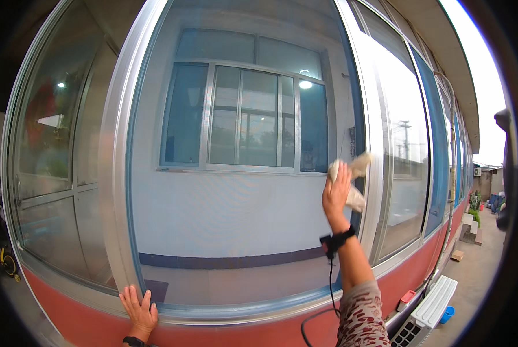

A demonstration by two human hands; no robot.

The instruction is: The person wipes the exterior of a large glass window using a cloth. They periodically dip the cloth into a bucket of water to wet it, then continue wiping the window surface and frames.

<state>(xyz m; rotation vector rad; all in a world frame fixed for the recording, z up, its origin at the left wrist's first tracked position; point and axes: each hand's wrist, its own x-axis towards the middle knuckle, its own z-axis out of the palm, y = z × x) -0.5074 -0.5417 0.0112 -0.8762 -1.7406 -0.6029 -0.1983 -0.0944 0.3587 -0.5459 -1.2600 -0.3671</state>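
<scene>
My right hand is raised, pressing a beige cloth against the right part of a large glass pane, near its metal frame. A black strap with a device and a cable is around that wrist. At the lower left, my left hand rests with spread fingers on the bottom left corner of the window frame, holding nothing. A dark band is on its wrist. Through the glass an inner sliding window in a pale wall shows.
Below the window runs a red wall. At the lower right stand a white outdoor air-conditioner unit, a red-and-white container and a blue bucket. A pipe runs down the facade. Steps are farther along.
</scene>
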